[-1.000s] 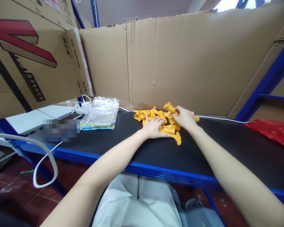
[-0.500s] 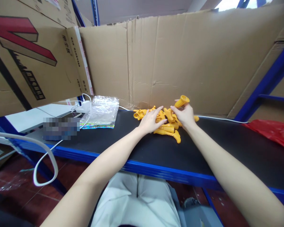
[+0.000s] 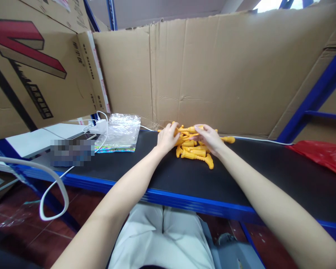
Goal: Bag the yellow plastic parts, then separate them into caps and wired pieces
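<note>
Several yellow plastic pieces [image 3: 197,152] lie in a loose pile on the black shelf top, with ribbed shafts and foot-shaped ends. At the pile's left side my left hand [image 3: 167,138] has its fingers bent around a yellow piece, which they partly hide. From the right, my right hand [image 3: 210,139] reaches over the pile, thumb and fingers closed about another yellow piece lying roughly level. One end of that piece points toward my left hand. A single foot-shaped yellow end [image 3: 229,139] pokes out to the right, beyond my right hand.
Behind the pile stands a tall cardboard panel [image 3: 226,74]. Clear plastic bags [image 3: 121,129] and a white charger with cables [image 3: 100,126] lie to the left. A red plastic bag [image 3: 322,155] sits at the right. The shelf's blue front edge [image 3: 190,203] runs before me.
My left hand has shifted left and its fingers have curled in. The piece that my right hand held tilted up, flared end raised, is now lowered to about level over the pile.
</note>
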`<state>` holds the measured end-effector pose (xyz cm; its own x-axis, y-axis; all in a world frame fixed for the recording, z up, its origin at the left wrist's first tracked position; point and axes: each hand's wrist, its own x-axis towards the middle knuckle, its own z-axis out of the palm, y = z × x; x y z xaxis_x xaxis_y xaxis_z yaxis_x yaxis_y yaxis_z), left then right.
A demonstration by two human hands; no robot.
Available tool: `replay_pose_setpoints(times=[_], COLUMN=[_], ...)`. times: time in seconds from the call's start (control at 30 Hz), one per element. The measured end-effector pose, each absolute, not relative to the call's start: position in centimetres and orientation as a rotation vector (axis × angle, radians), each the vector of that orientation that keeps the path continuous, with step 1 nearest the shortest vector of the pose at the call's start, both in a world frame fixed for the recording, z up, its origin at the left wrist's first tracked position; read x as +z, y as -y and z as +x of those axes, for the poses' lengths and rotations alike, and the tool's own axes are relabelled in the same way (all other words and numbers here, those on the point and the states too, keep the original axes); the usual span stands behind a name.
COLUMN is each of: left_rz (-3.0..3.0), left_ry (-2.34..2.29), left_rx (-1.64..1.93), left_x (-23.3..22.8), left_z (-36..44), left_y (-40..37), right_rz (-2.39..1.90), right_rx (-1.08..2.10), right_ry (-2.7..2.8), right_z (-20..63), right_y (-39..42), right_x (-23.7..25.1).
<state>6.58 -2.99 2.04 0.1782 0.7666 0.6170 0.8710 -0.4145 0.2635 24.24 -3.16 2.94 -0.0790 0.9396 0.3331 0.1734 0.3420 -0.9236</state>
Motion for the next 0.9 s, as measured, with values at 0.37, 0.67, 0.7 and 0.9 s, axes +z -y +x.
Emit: replay_pose_setpoints(times=[0.37, 0.67, 0.7, 0.9], left_rz=[-2.273, -2.281, -2.285, -2.379], left_ry=[1.703, 1.588, 1.58, 1.58], left_rx=[-0.794, -0.79, -0.789, -0.815], left_x=[3.0, 2.8, 2.8, 2.8], left_z=[5.3, 5.3, 5.3, 5.0], left_y=[3.2, 2.8, 2.8, 2.5], right_rz=[-1.212, -1.04, -1.028, -1.056], right_rx=[0.977, 1.328, 1.323, 0.987], right_ry=[1.623, 1.536, 1.539, 1.745], right_z=[26.4, 26.4, 26.5, 26.7], right_y=[1.9, 2.2, 2.2, 2.2], right_x=[2.4, 2.7, 2.7, 3.0])
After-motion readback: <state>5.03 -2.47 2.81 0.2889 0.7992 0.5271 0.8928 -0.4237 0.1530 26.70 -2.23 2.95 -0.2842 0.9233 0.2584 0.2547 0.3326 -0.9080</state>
